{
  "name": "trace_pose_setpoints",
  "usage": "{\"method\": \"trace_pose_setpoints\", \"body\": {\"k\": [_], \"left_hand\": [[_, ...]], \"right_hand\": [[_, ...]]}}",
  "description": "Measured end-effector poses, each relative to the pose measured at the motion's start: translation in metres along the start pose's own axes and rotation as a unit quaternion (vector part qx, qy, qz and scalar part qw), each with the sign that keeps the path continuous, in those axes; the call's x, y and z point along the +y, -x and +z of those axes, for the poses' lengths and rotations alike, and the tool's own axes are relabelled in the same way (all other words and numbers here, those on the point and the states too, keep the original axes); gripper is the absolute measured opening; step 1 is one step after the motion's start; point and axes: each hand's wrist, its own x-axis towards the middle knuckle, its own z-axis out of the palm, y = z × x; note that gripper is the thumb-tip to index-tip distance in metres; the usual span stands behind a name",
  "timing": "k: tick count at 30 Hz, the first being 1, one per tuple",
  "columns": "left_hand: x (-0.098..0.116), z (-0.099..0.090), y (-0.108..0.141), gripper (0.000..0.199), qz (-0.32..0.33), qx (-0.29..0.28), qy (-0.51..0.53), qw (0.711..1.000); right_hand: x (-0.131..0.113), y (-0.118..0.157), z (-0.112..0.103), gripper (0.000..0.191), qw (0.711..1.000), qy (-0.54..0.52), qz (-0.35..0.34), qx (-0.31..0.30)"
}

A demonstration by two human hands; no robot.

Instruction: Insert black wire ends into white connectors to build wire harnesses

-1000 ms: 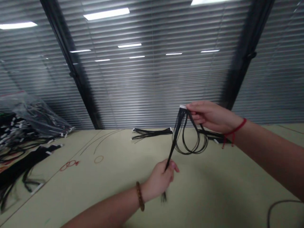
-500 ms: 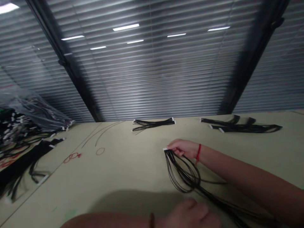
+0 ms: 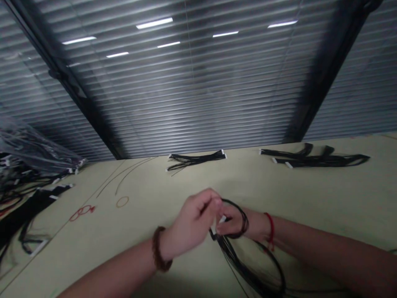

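Observation:
My left hand (image 3: 195, 219), with a brown beaded bracelet on its wrist, meets my right hand (image 3: 232, 219) above the table. Both are closed on a black wiring harness (image 3: 235, 256) with white connectors (image 3: 222, 219). One connector shows between the hands and another just under my left fingers; the fingertips partly hide each other. A loop of black wire passes around my right hand, and a red string circles that wrist. From the hands, the harness's wires hang toward the near edge of the view.
A short black harness (image 3: 198, 159) lies at the back of the pale table (image 3: 139, 231), with more harnesses (image 3: 322, 160) at back right. At left are a dark harness pile (image 3: 31, 207), plastic bag (image 3: 40, 145), red bands (image 3: 82, 212) and a tan band (image 3: 122, 202). Blinds (image 3: 198, 91) stand behind.
My left hand has risen from the bottom edge to meet my right hand at the connectors. My right hand is lower in view, with wire now looped around it. The view has shifted slightly.

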Motion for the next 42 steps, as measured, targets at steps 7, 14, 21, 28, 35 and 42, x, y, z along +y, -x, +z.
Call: {"method": "trace_pose_setpoints", "body": {"k": [7, 14, 21, 28, 35, 42], "left_hand": [[-0.053, -0.016, -0.029, 0.034, -0.159, 0.035, 0.147, 0.976], [-0.057, -0.021, 0.003, 0.046, -0.227, -0.087, 0.207, 0.948], [-0.063, -0.008, 0.025, 0.037, -0.199, -0.113, 0.201, 0.953], [-0.079, -0.011, 0.024, 0.035, -0.190, -0.093, 0.193, 0.958], [-0.098, -0.009, 0.027, 0.031, -0.169, -0.094, 0.172, 0.966], [-0.112, -0.002, 0.025, 0.044, -0.165, -0.126, 0.173, 0.963]], "right_hand": [[-0.016, 0.018, 0.003, 0.024, 1.000, -0.016, 0.001, -0.013], [-0.015, 0.012, -0.002, 0.021, 0.998, -0.032, 0.033, -0.051], [0.000, 0.001, 0.001, 0.024, 0.997, -0.076, -0.014, -0.022], [0.021, -0.001, 0.005, 0.026, 0.990, -0.082, -0.109, -0.046], [0.026, 0.002, 0.011, 0.037, 0.989, -0.052, -0.128, -0.044], [0.027, 0.002, 0.016, 0.034, 0.987, 0.028, -0.144, 0.071]]}}
